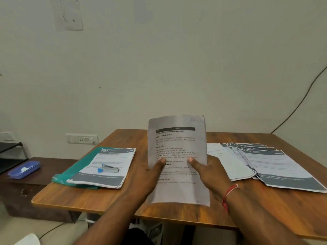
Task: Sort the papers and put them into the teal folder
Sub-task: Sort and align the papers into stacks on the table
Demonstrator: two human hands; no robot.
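Note:
A printed sheet of paper (pixel 177 144) stands upright over the middle of the wooden table (pixel 88 197). My left hand (pixel 146 175) holds its left edge and my right hand (pixel 208 172) holds its right edge, each with the thumb on the front. The teal folder (pixel 77 168) lies flat on the table's left part, under a stack of papers (pixel 109 165). On that stack rests a blue and silver stapler (pixel 108 168). To the right, several more printed sheets (pixel 265 161) are fanned out on the table.
A blue plastic box (pixel 23 169) sits on a low dark cabinet (pixel 35 183) left of the table. Behind the table's back left corner is a wall socket (pixel 82 138). A dark cable (pixel 300 101) runs down the wall at the right.

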